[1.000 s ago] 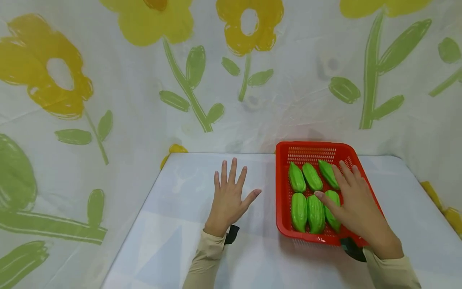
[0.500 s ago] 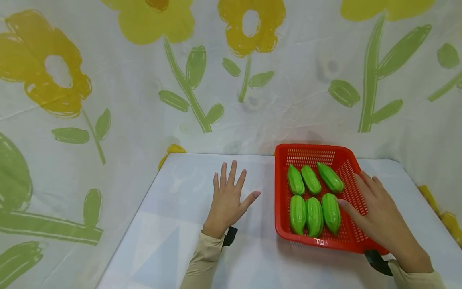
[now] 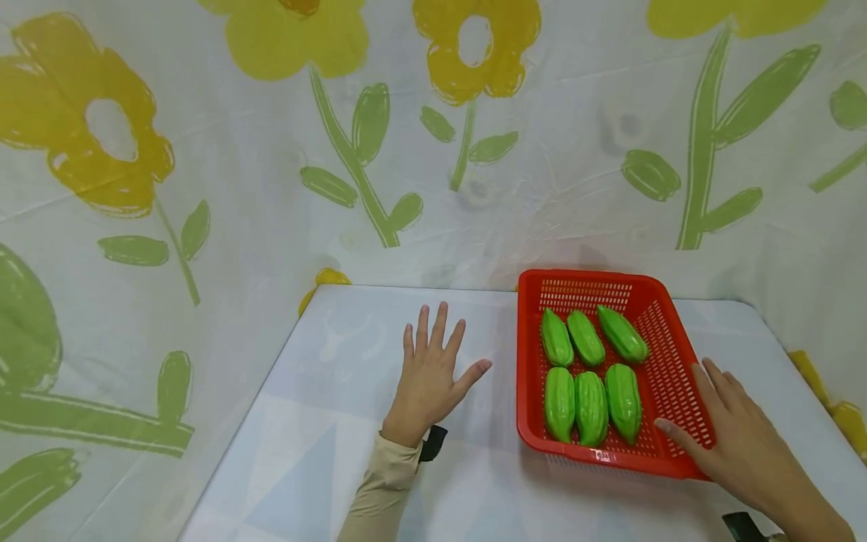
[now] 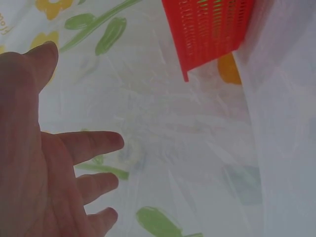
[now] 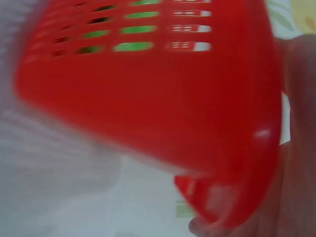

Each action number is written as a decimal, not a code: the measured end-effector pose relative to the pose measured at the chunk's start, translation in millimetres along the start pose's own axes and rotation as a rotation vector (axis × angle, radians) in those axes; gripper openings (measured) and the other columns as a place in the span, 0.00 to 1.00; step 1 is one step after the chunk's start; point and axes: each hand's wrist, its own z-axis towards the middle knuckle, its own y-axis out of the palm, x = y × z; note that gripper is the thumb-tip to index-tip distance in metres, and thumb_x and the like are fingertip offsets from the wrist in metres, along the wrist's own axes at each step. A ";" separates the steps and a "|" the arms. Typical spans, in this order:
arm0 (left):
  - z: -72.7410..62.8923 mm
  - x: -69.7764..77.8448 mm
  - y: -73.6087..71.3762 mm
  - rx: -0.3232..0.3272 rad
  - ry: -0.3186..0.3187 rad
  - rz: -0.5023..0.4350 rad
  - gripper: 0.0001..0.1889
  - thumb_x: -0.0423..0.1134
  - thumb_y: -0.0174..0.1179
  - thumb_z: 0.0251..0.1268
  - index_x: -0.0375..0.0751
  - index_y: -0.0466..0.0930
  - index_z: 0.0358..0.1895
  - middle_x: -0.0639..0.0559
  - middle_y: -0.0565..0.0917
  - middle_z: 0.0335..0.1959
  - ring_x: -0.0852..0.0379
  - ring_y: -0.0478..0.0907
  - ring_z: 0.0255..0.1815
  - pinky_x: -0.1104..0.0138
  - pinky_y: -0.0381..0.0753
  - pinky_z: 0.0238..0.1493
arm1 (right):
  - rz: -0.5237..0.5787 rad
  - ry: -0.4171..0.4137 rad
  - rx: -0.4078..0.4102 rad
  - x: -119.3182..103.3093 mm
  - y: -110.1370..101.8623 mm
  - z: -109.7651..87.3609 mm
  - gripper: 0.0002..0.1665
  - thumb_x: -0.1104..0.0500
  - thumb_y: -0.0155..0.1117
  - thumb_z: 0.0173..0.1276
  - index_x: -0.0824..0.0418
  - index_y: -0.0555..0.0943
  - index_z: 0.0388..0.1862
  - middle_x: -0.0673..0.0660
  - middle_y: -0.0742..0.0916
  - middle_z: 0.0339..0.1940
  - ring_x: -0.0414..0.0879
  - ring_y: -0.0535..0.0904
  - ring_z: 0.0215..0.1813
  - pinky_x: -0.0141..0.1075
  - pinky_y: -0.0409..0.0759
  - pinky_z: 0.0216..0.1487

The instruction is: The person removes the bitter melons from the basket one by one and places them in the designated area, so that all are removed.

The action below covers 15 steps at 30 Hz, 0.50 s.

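My left hand (image 3: 425, 384) is held over the table left of the basket, fingers straight and spread, with nothing in it. In the left wrist view the same hand (image 4: 44, 168) shows its palm and fingers apart from the basket. The red plastic basket (image 3: 518, 361) stands at the right of the table. Several glossy green ridged gourds (image 3: 622, 403) lie in it in two rows. At the basket's front right corner is my right hand (image 3: 748, 444), its fingers extended along the outer rim. In the right wrist view the hand (image 5: 301, 163) is right beside the red rim.
The pale table (image 3: 325, 421) has blue geometric shapes, and its far edge (image 3: 413, 287) lies close to the hanging cloth (image 3: 257, 150) printed with yellow flowers. A dark strap (image 3: 433, 443) sits at my left wrist.
My right hand has moved right and toward me, from over the gourds to the basket's right rim. The left hand stays almost where it was; the gourds keep their places.
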 end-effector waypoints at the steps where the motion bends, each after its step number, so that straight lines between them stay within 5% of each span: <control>1: -0.1 0.5 -0.1 0.002 0.001 0.002 0.42 0.70 0.46 0.74 0.43 0.66 0.78 0.40 0.50 0.86 0.34 0.41 0.87 0.33 0.46 0.82 | 0.004 0.015 -0.033 2.4 1.4 -2.1 0.70 0.28 0.61 0.69 0.72 0.39 0.84 0.81 0.50 0.81 0.82 0.50 0.76 0.83 0.59 0.62; 8: -1.8 4.8 -0.4 -0.010 0.001 0.007 0.42 0.70 0.47 0.74 0.43 0.66 0.79 0.40 0.50 0.86 0.34 0.41 0.87 0.33 0.47 0.82 | 0.096 0.055 -0.176 9.5 5.3 -6.7 0.71 0.27 0.54 0.72 0.71 0.28 0.82 0.80 0.37 0.82 0.84 0.49 0.75 0.81 0.66 0.58; 15: -2.7 7.9 -0.2 -0.011 -0.006 0.016 0.41 0.69 0.48 0.73 0.44 0.67 0.78 0.41 0.51 0.86 0.34 0.42 0.87 0.33 0.48 0.82 | 0.140 0.007 -0.153 6.2 3.7 -5.4 0.71 0.29 0.58 0.72 0.71 0.28 0.82 0.78 0.36 0.83 0.84 0.48 0.77 0.82 0.64 0.59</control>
